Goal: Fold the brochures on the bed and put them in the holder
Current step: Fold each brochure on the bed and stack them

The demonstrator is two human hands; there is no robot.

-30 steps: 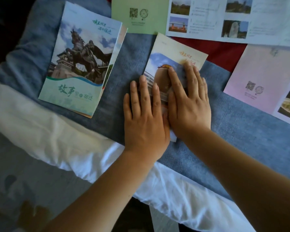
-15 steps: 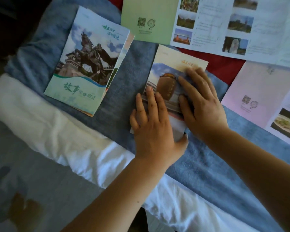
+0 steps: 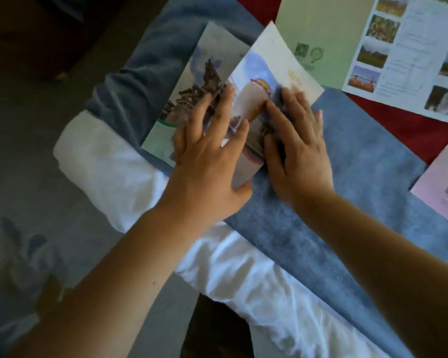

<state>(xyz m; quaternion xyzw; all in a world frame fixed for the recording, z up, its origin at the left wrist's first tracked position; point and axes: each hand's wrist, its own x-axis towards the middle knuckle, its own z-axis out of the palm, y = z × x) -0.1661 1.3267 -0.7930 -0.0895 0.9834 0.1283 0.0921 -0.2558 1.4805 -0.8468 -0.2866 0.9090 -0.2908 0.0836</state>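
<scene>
Both hands lie flat, fingers spread: the left hand (image 3: 210,161) and right hand (image 3: 295,148) press the folded brochure (image 3: 272,81), which overlaps the statue brochure (image 3: 192,91).

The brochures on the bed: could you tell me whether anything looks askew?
Yes: the jar brochure under both hands lies slanted, overlapping the statue brochure instead of squared on it. Two more brochures, green and pink, lie unfolded.

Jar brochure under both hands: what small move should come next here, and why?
Probably slide it fully onto the statue brochure and square the edges. The jar brochure is folded, both the left hand and right hand lie flat on it, and it overlaps the statue brochure only partly, at an angle. No holder is in view.
</scene>
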